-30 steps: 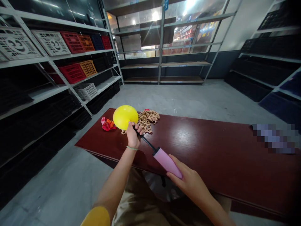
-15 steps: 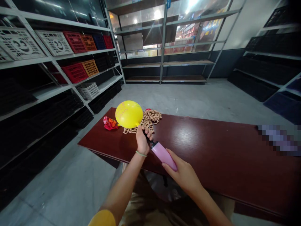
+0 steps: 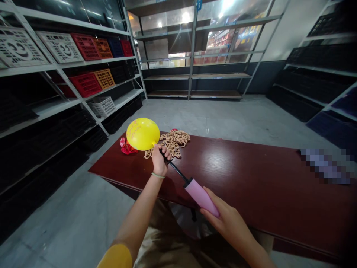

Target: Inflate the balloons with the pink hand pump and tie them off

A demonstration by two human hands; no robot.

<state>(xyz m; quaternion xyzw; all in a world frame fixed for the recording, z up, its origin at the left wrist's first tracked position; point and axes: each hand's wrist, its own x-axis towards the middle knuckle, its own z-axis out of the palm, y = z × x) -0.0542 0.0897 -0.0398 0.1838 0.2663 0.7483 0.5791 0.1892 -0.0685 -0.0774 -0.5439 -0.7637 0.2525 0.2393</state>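
A pink hand pump (image 3: 201, 196) is stretched between my two hands, its black rod showing. My left hand (image 3: 161, 159) is closed around the black end of the pump, where the neck of an inflated yellow balloon (image 3: 143, 134) sits. My right hand (image 3: 227, 219) grips the pink barrel from below right. Behind the left hand, a heap of tan balloons (image 3: 175, 141), long and curled, lies on the table. A crumpled red and orange packet (image 3: 127, 146) rests left of them, partly behind the yellow balloon.
The dark red table (image 3: 237, 175) runs across in front of me. A blurred purple patch (image 3: 325, 165) lies at its right end. Metal shelves (image 3: 69, 78) with plastic crates stand at left, another shelf unit (image 3: 192, 76) at the back, and dark shelving (image 3: 306, 78) at right.
My hands have moved apart, drawing the black rod out of the pink barrel. The left hand and yellow balloon shifted left; the right hand moved down and right.
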